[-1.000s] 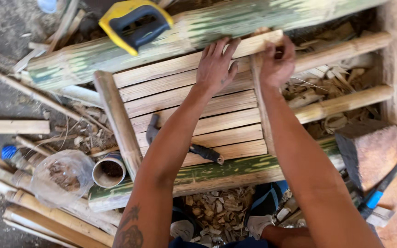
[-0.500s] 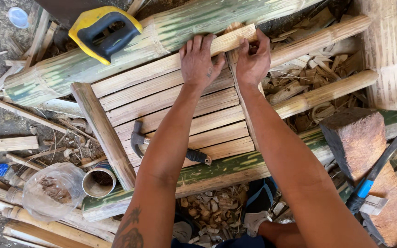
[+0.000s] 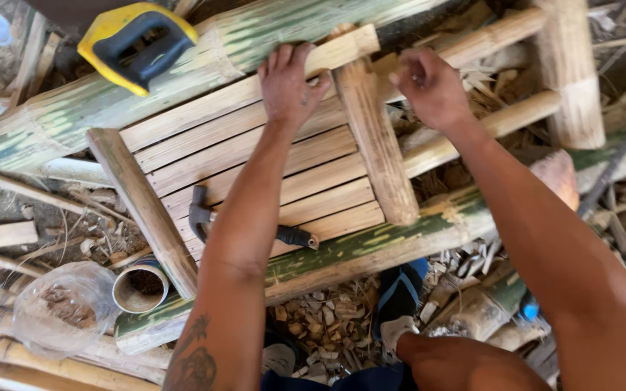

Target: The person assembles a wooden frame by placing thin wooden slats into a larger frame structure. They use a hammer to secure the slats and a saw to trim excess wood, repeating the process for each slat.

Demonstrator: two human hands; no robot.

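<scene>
Head view: my left hand presses flat, fingers spread, on the top slat. My right hand hovers beside the cross batten, fingertips pinched; whether they grip something I cannot tell.

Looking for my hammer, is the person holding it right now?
No, the hammer lies on the bamboo slats, untouched by either hand.

One head cam, looking steeply down, close over the slatted bamboo panel; arms enter from frame bottom.
</scene>
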